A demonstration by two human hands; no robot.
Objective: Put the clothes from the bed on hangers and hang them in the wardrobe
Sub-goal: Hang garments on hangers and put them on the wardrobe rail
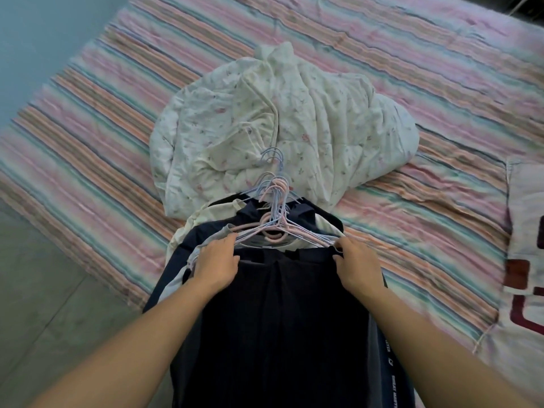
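I hold the bundle of hangers (272, 228) with both hands, left hand (216, 265) and right hand (357, 267) each with fingers curled on a shoulder end, atop the dark clothes (279, 319) at the bed's (88, 119) near edge; I'd lift level so nothing slips.

Fingertips of left hand (216, 265) and right hand (357, 267) are tucked under the hanger bundle (272, 228), so the grip can't be read. Hanger count unclear, wires overlap. Dark garment (279, 319) cut off at the bottom edge. Print on its side strip too small to read. Pillow (527, 260) cropped by the right edge. Bed (88, 136) blurred at left.
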